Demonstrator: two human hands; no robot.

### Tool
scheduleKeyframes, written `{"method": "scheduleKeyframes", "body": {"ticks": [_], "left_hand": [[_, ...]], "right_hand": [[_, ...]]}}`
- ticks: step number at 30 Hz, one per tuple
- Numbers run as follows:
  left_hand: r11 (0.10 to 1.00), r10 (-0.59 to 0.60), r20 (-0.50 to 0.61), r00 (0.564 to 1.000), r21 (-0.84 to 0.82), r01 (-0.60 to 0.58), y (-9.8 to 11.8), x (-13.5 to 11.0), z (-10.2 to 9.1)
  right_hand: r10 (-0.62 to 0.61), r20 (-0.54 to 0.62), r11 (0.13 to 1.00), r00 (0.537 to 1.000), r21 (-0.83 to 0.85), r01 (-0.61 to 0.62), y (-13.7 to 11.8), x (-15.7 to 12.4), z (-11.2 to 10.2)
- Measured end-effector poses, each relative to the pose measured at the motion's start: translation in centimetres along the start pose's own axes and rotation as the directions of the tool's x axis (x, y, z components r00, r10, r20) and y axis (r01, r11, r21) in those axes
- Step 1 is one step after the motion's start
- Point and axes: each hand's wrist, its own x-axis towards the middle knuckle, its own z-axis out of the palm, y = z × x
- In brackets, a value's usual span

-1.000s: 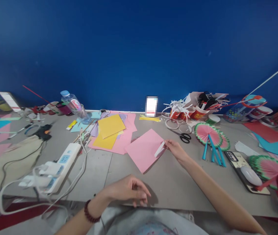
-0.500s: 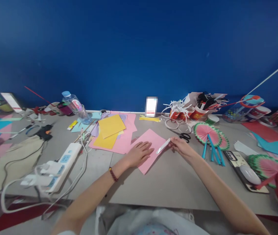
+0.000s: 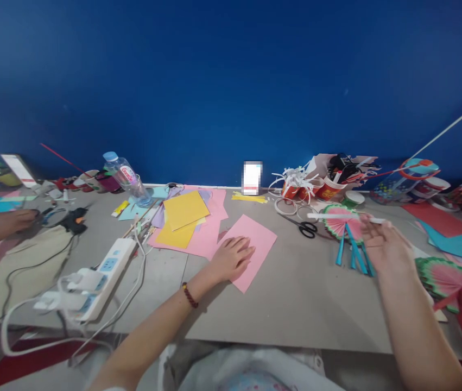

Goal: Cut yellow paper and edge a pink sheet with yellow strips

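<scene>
A square pink sheet of paper (image 3: pixel 260 239) lies turned at an angle on the grey table. My left hand (image 3: pixel 234 258) rests flat on its left half, fingers stretched out. Off to the right, above the table, my right hand (image 3: pixel 387 244) holds a thin white strip (image 3: pixel 322 216) between its fingers, one end pointing left. Behind that hand is a pink and green folded paper fan (image 3: pixel 339 220) with blue stems. Black-handled scissors (image 3: pixel 307 229) lie between the pink sheet and the fan.
Yellow sheets (image 3: pixel 185 212) lie on pink paper left of my left hand. A power strip (image 3: pixel 106 277) with white cables, a bottle (image 3: pixel 128 179) and a glue gun (image 3: pixel 74 220) are farther left, near another person's hand (image 3: pixel 14 221). Cups (image 3: pixel 330 187) stand along the wall.
My right hand has moved from the pink sheet's right edge far to the right, carrying the white strip. My left hand stays on the sheet. The other person's hand has reached farther in.
</scene>
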Motion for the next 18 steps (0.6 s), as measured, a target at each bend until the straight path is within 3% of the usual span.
{"method": "scheduleKeyframes", "body": {"ticks": [2,5,6,8,11,18], "left_hand": [[1.0,-0.023,-0.013,1.0,0.016,0.024,0.4,0.1,-0.2],[0.996,-0.061,-0.022,0.998,0.066,0.063,0.9,0.1,-0.2],[0.994,-0.066,-0.022,0.998,0.081,0.067,1.1,0.1,-0.2],[0.993,-0.063,-0.018,0.998,0.1,0.064,1.2,0.0,-0.1],[0.993,-0.06,-0.014,0.998,0.104,0.061,1.2,-0.1,0.1],[0.995,-0.074,-0.032,0.997,0.067,0.076,0.8,-0.1,0.4]], "right_hand": [[-0.029,0.023,0.994,0.999,0.104,0.026,-1.2,-1.5,-0.1],[0.006,0.262,0.997,0.965,-0.079,0.015,-1.4,-5.2,-0.4],[0.075,0.362,0.976,0.929,-0.216,0.005,-0.9,-6.6,-0.6],[0.266,0.522,0.897,0.81,-0.443,-0.01,0.4,-9.2,-1.0],[0.403,0.625,0.817,0.669,-0.575,0.044,2.4,-12.0,-1.7],[0.368,0.771,0.636,0.521,-0.617,0.464,3.0,-12.2,-2.0]]}}
